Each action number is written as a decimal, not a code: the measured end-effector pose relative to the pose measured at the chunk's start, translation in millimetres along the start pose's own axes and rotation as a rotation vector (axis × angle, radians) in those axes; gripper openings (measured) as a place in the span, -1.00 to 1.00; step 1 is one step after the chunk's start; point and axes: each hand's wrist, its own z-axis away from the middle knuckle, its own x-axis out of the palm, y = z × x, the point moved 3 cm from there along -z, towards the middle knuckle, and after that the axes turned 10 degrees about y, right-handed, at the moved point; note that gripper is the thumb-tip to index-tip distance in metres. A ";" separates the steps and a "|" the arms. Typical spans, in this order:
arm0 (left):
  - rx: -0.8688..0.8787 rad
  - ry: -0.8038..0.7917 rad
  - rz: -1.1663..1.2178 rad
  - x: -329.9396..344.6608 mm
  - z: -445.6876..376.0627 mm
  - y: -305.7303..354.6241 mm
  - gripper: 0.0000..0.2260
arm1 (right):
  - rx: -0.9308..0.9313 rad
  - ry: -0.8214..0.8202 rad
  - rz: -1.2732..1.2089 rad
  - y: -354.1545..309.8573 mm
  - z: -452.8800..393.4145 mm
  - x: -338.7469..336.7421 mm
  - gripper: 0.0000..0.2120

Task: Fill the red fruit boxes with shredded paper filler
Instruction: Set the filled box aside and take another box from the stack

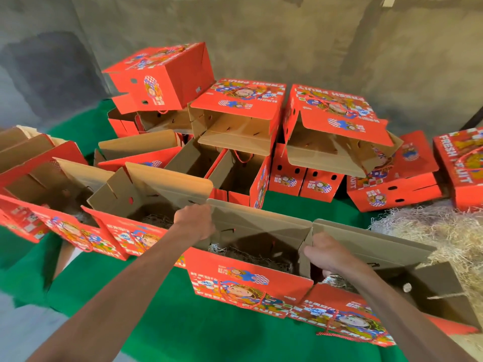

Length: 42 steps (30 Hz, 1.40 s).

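The left hand point(194, 220) has its grip closed on the left end of the tall brown back flap point(261, 218) of the open red box point(251, 280) in the lower middle of the frame. The right hand point(329, 253) has its grip closed on the brown side flap point(307, 253) at the right end of that same box. The two hands seem to hold the flaps out of the way so the box mouth stays wide open for filling.

Between the two grips, low inside the box, lies a thin layer of shredded paper point(251, 256). It looks like the box needs more.

Just right of the right hand sits another open red box point(347, 317), touching the first one, with a little filler showing under the wrist. The big pile of shredded paper filler point(449, 233) lies at the right edge of the frame, near the right hand, so it is easy to reach.

To the left, more open boxes point(125, 231) stand in a row on the green bench point(183, 309); the nearest one shows some filler inside. In the upper middle, red boxes point(235, 113) are stacked and tipped, and they look empty.
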 end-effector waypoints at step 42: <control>0.312 0.319 0.612 23.1 -7.1 -251.9 -0.86 | -0.415 0.472 0.034 -300.9 18.1 138.3 -0.79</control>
